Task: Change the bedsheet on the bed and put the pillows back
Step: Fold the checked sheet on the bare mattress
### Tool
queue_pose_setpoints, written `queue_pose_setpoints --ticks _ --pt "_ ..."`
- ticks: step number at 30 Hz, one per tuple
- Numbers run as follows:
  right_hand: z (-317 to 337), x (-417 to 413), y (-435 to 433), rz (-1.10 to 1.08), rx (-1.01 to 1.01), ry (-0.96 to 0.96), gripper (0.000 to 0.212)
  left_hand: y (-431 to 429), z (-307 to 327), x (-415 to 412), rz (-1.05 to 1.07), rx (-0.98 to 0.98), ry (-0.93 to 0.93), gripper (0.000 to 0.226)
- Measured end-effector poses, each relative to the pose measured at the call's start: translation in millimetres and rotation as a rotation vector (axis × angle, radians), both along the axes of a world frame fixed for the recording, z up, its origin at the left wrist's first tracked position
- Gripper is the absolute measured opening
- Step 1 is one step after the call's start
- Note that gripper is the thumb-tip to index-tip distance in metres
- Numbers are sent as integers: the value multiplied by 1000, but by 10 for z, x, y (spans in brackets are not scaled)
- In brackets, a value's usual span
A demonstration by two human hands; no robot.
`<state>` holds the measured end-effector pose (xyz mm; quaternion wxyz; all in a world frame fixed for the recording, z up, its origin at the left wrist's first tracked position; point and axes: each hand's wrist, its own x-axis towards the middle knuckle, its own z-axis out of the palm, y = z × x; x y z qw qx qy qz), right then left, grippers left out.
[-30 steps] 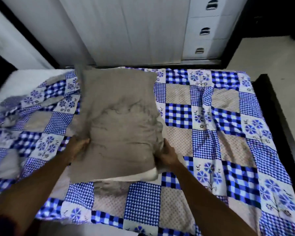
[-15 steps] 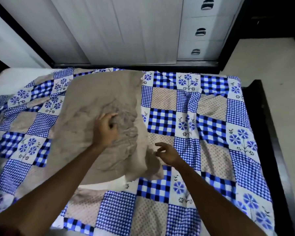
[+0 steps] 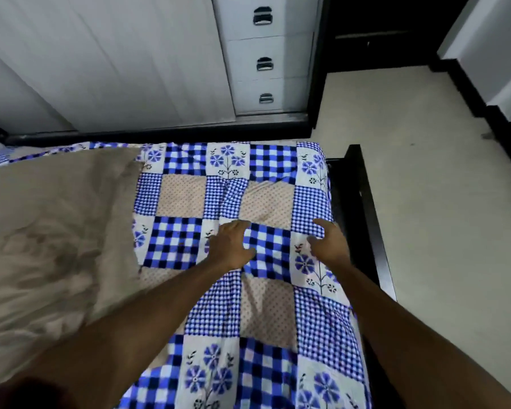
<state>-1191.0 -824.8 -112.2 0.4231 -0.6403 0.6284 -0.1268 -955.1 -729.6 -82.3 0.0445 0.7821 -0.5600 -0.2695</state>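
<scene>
head | left hand (image 3: 230, 246) flat on patchwork bedsheet (image 3: 183, 240), fingers apart, gripping nothing | right hand (image 3: 329, 246) near, by the bed's right edge, fingers loosely spread, contact unclear | beige pillow (image 3: 56, 231) lying on bedsheet's left part, apart from both | dark bed frame (image 3: 363, 216) at right

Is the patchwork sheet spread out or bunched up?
Spread, though creased: the patchwork sheet covers the bed to its right edge, with wrinkles near the open left hand and right hand.
</scene>
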Motion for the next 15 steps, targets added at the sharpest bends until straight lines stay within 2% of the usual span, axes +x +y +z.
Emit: queue_pose_setpoints --ticks 4,8,13,15 --pt "-131 -19 -451 84 -35 25 58 -548 -182 -109 -52 89 54 89" --pt "-365 139 -845 93 -97 44 69 -1084 -466 -86 -121 188 -33 113" --pt "-585 296 -1297 59 -177 36 71 -1658 -613 -104 -196 104 -184 125" --pt "-714 326 -1451 50 -204 59 70 -1953 -683 -30 -180 83 -148 128"
